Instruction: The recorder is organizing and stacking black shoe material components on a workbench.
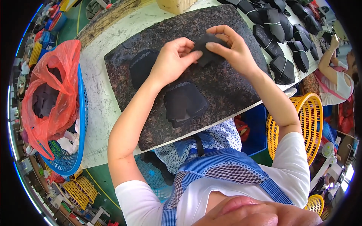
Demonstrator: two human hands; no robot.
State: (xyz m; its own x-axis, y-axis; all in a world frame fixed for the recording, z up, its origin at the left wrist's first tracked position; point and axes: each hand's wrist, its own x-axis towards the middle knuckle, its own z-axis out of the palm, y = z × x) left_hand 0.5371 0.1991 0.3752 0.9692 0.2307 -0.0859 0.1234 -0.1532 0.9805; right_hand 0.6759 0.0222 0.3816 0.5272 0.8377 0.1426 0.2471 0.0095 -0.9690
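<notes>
Between my two hands, above the dark speckled board [233,90], is a small black cut piece of material [208,51]. My left hand [176,59] pinches its left edge between thumb and fingers. On its right side my right hand [233,51] grips it, thumb in front and fingers behind. A stack of black cut pieces [184,102] lies on the board just below my hands. Another black stack [142,64] sits to the left, partly covered by my left wrist. Whether I hold one layer or several I cannot tell.
Tied black bundles [273,26] crowd the table's far right. A blue basket [83,109] with a red plastic bag [68,56] stands at the left. A yellow basket [315,124] is by my right elbow. Another person [335,75] works at the right.
</notes>
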